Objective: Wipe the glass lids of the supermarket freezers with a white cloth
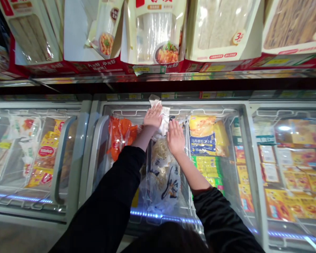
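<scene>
My left hand (153, 116), with a ring on one finger, presses a crumpled white cloth (165, 117) against the far part of a clear freezer lid (221, 196). Its fingers reach forward over the cloth, which sticks out beyond the fingertips and to the right. Flat on the lid, just right of the cloth, lies my right hand (176, 137), fingers stretched out and nothing visible in it. Below the lid are clear bags of pale food (160, 168), an orange-red package (122, 135) and a yellow and blue cheese bag (202, 135).
A grey curved handle (96, 154) runs along the lid's left side. Further freezer sections stand left, with another handle (61, 158), and right, with yellow boxes (292, 203) inside. Above the back edge, a shelf (200, 75) carries packaged noodles (155, 31) in red-edged cartons.
</scene>
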